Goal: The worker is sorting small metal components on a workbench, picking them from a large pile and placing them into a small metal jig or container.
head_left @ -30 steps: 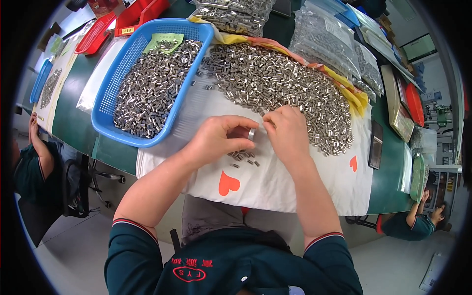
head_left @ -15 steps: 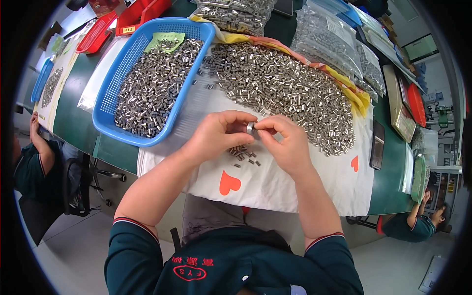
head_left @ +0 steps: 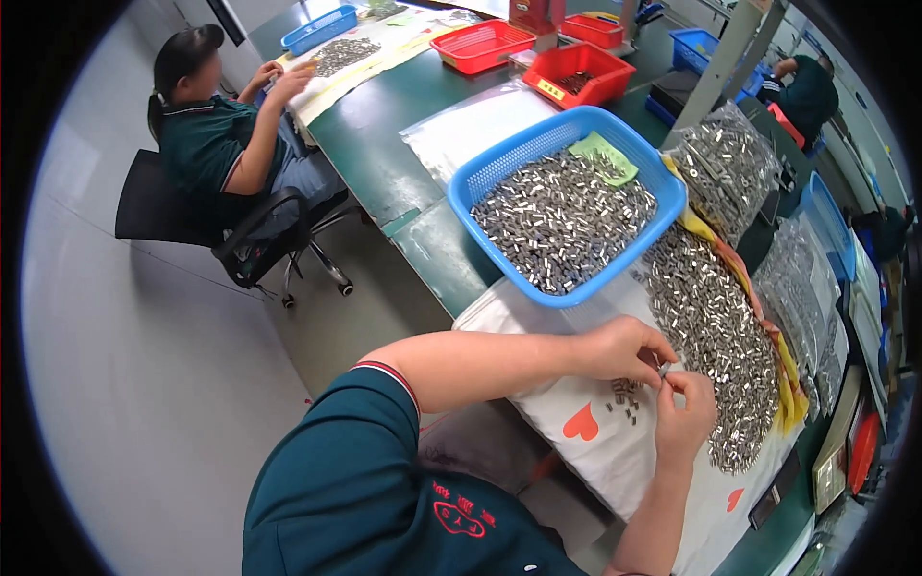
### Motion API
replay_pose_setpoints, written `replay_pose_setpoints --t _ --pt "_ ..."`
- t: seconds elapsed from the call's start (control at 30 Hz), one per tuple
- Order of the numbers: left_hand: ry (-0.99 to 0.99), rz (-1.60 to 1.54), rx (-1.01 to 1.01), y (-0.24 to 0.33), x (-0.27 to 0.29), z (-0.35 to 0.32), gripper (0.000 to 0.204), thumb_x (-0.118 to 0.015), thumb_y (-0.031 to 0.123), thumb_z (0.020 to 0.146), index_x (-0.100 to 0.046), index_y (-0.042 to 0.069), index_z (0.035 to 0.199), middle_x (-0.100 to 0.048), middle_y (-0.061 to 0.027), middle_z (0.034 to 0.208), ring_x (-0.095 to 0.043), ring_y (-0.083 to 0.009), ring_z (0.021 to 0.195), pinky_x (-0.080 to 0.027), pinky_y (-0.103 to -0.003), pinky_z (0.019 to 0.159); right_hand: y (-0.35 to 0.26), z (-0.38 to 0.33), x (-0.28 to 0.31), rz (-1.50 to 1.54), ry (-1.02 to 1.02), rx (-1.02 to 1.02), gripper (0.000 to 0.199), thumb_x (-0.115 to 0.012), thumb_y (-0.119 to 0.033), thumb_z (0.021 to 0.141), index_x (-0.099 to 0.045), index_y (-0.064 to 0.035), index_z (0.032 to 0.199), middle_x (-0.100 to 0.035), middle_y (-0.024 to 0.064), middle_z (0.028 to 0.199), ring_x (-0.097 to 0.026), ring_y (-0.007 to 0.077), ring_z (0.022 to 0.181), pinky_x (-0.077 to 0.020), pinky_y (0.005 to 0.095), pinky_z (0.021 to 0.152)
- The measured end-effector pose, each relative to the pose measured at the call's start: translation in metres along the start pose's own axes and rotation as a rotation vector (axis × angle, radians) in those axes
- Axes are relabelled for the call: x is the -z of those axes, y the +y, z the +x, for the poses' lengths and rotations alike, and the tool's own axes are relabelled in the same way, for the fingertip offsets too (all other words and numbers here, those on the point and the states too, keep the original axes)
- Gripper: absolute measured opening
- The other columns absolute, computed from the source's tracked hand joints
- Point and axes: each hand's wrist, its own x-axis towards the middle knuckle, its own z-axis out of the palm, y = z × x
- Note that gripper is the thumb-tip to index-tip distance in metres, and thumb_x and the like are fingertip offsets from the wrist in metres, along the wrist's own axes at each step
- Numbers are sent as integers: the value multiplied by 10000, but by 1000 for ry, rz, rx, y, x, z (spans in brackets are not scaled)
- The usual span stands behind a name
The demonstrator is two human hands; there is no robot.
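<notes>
Landmark: blue basket [head_left: 567, 299], on the green bench [head_left: 451, 254], loaded with short metal cylinders [head_left: 576, 221], green paper slip [head_left: 603, 156] on top at its far side.

Both hands are on the near side of the basket, below its lower right corner. Left hand [head_left: 622, 348]: thumb and fingertips clamped on a small metal piece [head_left: 664, 369]. Right hand [head_left: 687, 413]: fingertips up against the same piece, bent in; can't tell if they grip it or only touch. Piece is mostly hidden by the fingers, exact shape unclear.

Small cluster [head_left: 626, 392] of the cylinders lies on the white cloth [head_left: 615, 461], near side of basket, just beside the hands. Red heart print [head_left: 581, 422] on the cloth, a bit further from basket. Big loose pile [head_left: 725, 355] runs off the basket's lower right, bordered by the cloth's yellow-orange edge [head_left: 788, 384]. Clear bags of metal parts [head_left: 730, 168] right of basket. Two red trays [head_left: 480, 48] beyond it. Seated co-worker [head_left: 211, 154] well left of basket.
</notes>
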Motion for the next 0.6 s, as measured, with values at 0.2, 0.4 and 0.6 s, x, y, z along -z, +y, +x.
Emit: replay_pose_setpoints --t 0.2,0.4,0.6 --pt "12 30 -19 -1 5 -4 372 -737 73 698 -618 1 1044 -662 -68 854 -623 -106 768 -512 -250 707 -1 4 2 141 -81 -133 98 -634 55 704 -607 -6 776 -623 81 782 -581 193 693 -460 284 652" --pt "-64 88 -17 0 0 2 392 -735 91 697 -617 18 1064 -655 -40 832 -606 -86 753 -505 -240 704 18 3 12 328 -196 -289 102 -605 57 732 -626 -1 812 -620 67 771 -568 144 686 -453 254 647" --pt "-122 119 6 6 -4 2 389 -733 86 694 -619 25 1061 -660 -53 836 -619 -103 760 -506 -248 713 28 11 15 199 -141 -322 114 -611 -7 743 -629 -22 855 -610 73 818 -562 179 726 -451 289 678"
